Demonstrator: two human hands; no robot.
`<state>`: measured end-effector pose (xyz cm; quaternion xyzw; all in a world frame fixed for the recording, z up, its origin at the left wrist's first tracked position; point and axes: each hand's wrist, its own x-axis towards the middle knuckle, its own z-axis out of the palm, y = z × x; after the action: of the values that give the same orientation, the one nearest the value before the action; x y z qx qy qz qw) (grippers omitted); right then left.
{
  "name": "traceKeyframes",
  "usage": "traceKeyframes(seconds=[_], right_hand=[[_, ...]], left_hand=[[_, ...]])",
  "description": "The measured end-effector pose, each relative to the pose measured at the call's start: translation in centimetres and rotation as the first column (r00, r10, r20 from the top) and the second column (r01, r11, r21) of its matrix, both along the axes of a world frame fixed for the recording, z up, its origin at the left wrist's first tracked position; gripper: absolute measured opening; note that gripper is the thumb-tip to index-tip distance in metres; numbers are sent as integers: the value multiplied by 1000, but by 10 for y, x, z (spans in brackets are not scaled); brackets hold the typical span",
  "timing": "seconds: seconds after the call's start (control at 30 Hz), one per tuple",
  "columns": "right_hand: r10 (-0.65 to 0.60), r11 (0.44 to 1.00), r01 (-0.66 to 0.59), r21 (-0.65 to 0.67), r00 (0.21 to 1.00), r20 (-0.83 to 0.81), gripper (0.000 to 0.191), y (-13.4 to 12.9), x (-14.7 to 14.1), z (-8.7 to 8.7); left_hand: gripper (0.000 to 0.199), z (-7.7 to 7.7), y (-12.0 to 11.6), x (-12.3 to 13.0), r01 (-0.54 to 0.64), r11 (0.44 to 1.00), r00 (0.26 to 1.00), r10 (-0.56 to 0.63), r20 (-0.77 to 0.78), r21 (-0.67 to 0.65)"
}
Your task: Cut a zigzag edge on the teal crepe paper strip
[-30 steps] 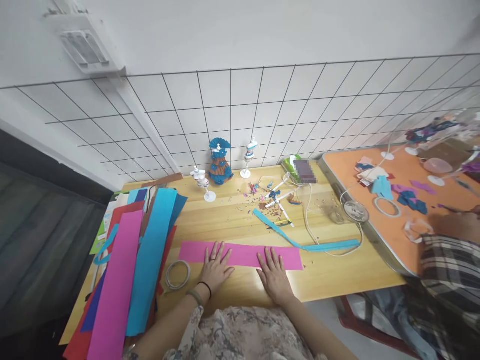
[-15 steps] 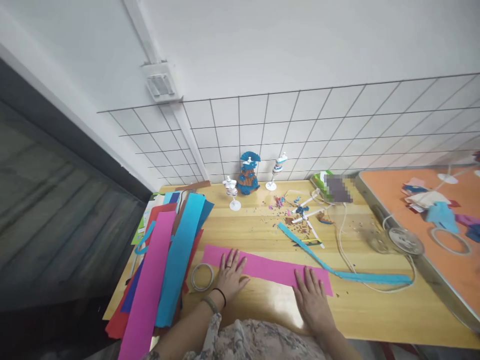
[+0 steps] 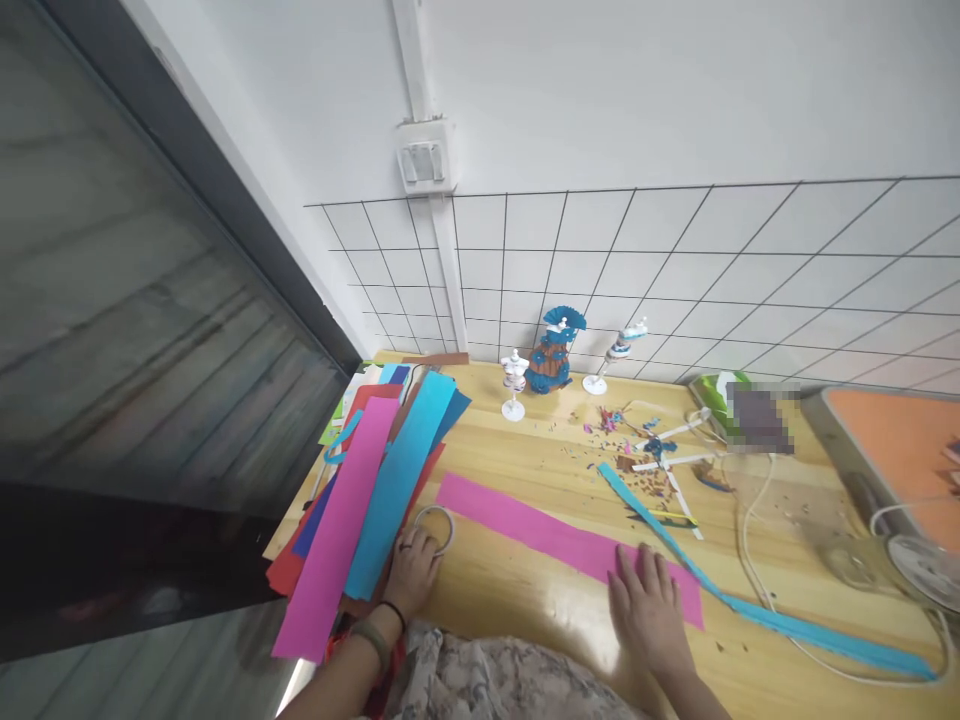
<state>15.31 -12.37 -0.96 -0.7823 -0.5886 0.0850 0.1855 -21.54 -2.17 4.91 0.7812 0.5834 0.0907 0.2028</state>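
A pink paper strip (image 3: 525,523) lies flat and slantwise on the wooden table. My right hand (image 3: 649,610) presses on its right part, fingers spread and flat. Beyond the strip's left end, my left hand (image 3: 415,572) is at a roll of tape (image 3: 448,530), its fingers curled over the near rim. The fingertips are partly hidden there. A long blue crepe strip (image 3: 817,632) runs past the pink strip's right end. Left of my left hand is a pile of coloured paper, with a pink sheet (image 3: 341,530) and a blue sheet (image 3: 401,485) on top.
Small dress-form stands (image 3: 514,385) are at the back by the wall, one in a blue and brown paper dress (image 3: 551,360). Paper scraps (image 3: 611,420), white strips and a yellow cutter (image 3: 675,519) lie mid-table. A white cord (image 3: 746,530) and an orange-topped table (image 3: 892,440) are at right.
My left hand has left the pink strip and moved left onto the roll of tape. My right hand stays on the strip. The view has turned left.
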Motion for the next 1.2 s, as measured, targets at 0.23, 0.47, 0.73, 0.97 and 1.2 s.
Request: traceKeyframes(seconds=[0.23,0.47,0.73,0.97,1.2], right_hand=[[-73,997,59,-53,946,-315,52,-1,-19,45],[-76,996,29,-80,720,-690,45,16,-61,132],[-187,980,-10,-199,300,-935,32,37,-59,192],[-356,923,176,-341,61,-933,32,25,-48,177],[-366,876,347,-335,26,-930,33,12,-36,180]], left_hand=[[18,29,13,20,-123,966,914,199,353,-228],[31,104,4,93,71,806,622,425,658,-588],[18,155,-7,142,549,393,215,787,579,-738],[26,150,-17,148,382,294,333,840,428,-876],[32,141,-28,155,385,166,477,806,350,-908]])
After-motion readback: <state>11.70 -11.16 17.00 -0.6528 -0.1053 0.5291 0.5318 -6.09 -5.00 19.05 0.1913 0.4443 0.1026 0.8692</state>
